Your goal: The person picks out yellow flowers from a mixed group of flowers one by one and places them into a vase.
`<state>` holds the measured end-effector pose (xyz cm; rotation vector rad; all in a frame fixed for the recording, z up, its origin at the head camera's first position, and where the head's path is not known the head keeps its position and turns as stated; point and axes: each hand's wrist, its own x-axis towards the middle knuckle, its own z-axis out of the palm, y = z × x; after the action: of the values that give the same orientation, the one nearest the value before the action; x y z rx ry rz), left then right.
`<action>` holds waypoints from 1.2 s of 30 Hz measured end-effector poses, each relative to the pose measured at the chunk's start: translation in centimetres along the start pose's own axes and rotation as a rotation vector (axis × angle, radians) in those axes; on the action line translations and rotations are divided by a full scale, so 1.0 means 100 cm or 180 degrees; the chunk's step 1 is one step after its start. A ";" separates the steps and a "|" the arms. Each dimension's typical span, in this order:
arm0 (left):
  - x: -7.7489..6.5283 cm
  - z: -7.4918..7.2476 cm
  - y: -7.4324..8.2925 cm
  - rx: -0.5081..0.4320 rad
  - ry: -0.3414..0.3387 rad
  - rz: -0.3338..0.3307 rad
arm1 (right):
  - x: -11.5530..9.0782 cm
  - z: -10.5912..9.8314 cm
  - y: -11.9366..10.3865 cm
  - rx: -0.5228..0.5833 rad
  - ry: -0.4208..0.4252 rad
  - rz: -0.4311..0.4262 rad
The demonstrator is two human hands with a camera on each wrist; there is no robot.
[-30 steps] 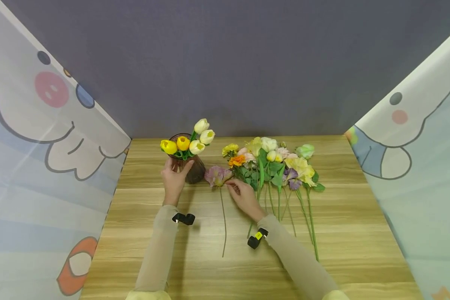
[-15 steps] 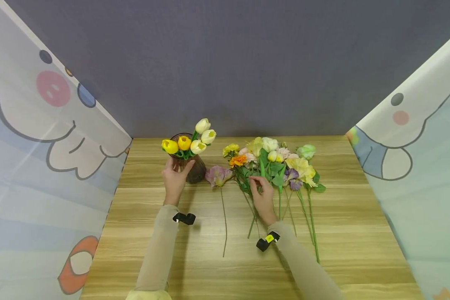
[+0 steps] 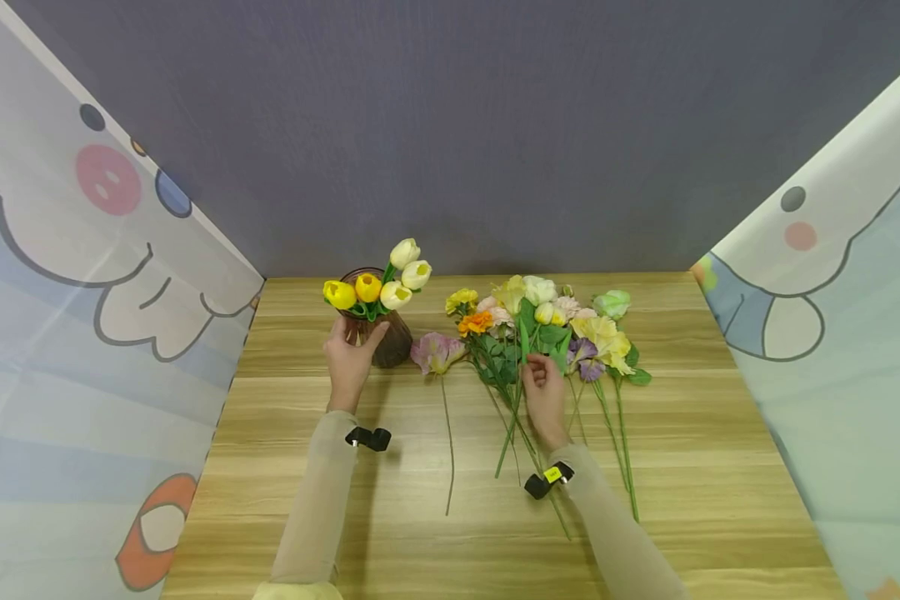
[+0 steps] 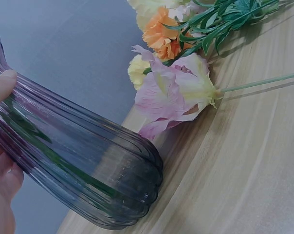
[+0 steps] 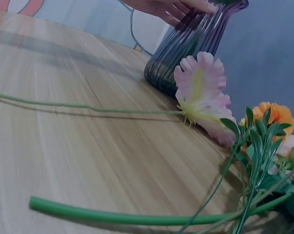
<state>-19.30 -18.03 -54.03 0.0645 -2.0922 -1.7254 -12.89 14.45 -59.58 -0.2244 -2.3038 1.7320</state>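
My left hand grips the ribbed, purplish glass vase near its neck. The vase tilts, with its lower end at the table. In it stand yellow tulips and white tulips, their green stems visible through the glass in the left wrist view. At the flower pile, my right hand has curled fingers pinching a thick green tulip stem below its leaf. Only a sliver of fingertip shows in the right wrist view. A pink flower lies beside the vase, its thin stem pointing toward me.
Several flowers lie heaped on the wood table: an orange one, a purple one, a large yellow one and a pale green one. Their stems cross toward the front. A grey wall stands behind.
My right hand has moved right from the pink flower to the stems in the heap. Some thin stems there have shifted. My left hand and the vase have stayed in place.
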 end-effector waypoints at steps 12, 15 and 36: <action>-0.007 0.001 0.034 0.0012 -0.0052 -0.0036 | 0.000 -0.004 0.012 -0.0513 -0.0015 0.0002; -0.008 0.000 0.035 -0.0002 -0.0049 -0.0029 | -0.001 -0.004 0.009 -0.0584 -0.0038 0.0018; -0.002 0.002 0.007 0.0096 0.0015 -0.0109 | -0.002 -0.003 0.006 -0.0738 -0.0232 0.0358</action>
<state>-19.03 -17.64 -53.47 0.1138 -2.1257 -1.7119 -12.59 14.84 -60.10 -0.3451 -2.5917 1.5427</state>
